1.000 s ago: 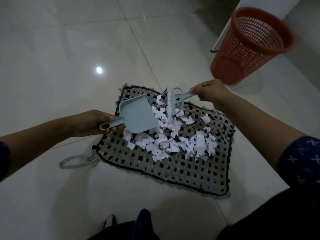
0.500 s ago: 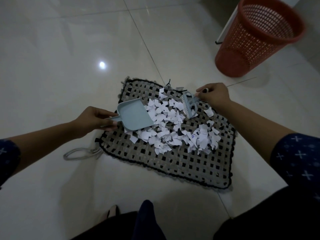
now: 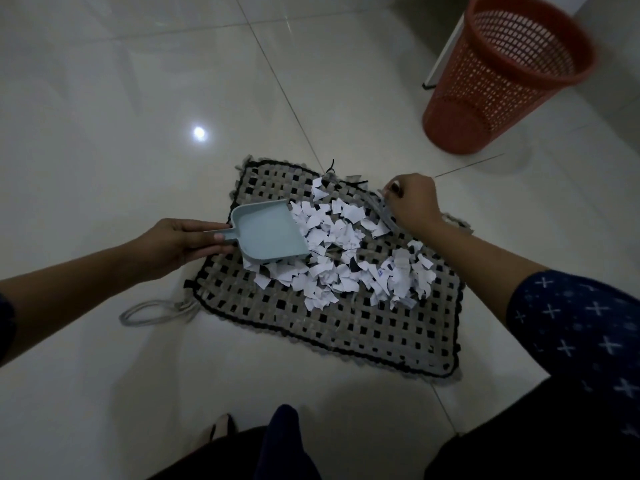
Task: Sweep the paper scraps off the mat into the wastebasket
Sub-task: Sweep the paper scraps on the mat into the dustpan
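Note:
A woven grey-and-black mat point(image 3: 346, 327) lies on the tiled floor, and a pile of white paper scraps point(image 3: 346, 258) covers its upper middle. My left hand point(image 3: 180, 242) grips the handle of a pale blue dustpan point(image 3: 266, 237), whose mouth rests on the mat at the left edge of the pile. My right hand point(image 3: 414, 202) is closed on a small pale blue brush point(image 3: 384, 213) that is blurred and low against the scraps at the pile's right side. The red mesh wastebasket point(image 3: 502, 81) stands upright at the far right.
A grey cord loop point(image 3: 152, 315) lies on the floor by the mat's left corner. A white panel edge point(image 3: 443, 53) stands behind the wastebasket. My dark-clothed knees point(image 3: 277, 445) fill the bottom of the view. Glossy white tiles surround the mat.
The brush has come down from above the pile to the mat at its right side. The dustpan has lowered and settled against the scraps on the left.

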{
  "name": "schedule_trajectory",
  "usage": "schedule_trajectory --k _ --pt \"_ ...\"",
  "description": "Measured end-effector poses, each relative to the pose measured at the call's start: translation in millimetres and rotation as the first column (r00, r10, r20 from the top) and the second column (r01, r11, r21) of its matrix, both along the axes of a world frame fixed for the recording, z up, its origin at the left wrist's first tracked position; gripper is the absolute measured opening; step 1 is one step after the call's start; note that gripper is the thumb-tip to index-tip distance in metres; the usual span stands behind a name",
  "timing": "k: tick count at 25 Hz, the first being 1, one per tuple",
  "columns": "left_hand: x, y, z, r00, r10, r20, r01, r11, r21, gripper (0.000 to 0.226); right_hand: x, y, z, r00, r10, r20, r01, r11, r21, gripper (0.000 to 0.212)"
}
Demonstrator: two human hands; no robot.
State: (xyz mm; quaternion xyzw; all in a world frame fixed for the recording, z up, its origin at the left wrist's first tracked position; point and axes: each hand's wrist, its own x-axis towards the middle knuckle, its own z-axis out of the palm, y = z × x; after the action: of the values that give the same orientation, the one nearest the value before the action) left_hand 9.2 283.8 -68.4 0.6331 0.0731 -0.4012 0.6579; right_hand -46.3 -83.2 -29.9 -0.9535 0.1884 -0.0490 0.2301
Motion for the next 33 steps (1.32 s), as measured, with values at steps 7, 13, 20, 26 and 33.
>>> schedule_trajectory --k 7,13,20,26,33 --pt "-1 16 5 1.0 0.016 -0.015 -0.015 1.0 0.026 0.024 4 55 -9 0.99 0.138 -0.017 -0.137 0.989 0.064 0.024" --pt "-2 54 3 0.996 0.087 0.001 -0.087 0.996 0.036 0.024 35 45 12 0.982 0.135 0.134 -0.152 0.98 0.129 0.015" --pt "-1 75 6 0.995 0.104 0.008 -0.104 0.992 0.07 0.025 92 47 0 0.915 0.398 -0.067 -0.401 0.916 -0.03 0.015" --pt "-3 88 0 0.988 0.152 -0.004 -0.151 0.986 0.072 0.031 57 72 -2 0.735 0.643 -0.214 -0.665 0.745 -0.046 0.015" --pt "-1 109 -1 0.992 0.124 -0.034 -0.119 0.984 0.131 0.024 72 107 41 0.645 0.757 -0.101 -0.758 0.651 0.037 0.019"
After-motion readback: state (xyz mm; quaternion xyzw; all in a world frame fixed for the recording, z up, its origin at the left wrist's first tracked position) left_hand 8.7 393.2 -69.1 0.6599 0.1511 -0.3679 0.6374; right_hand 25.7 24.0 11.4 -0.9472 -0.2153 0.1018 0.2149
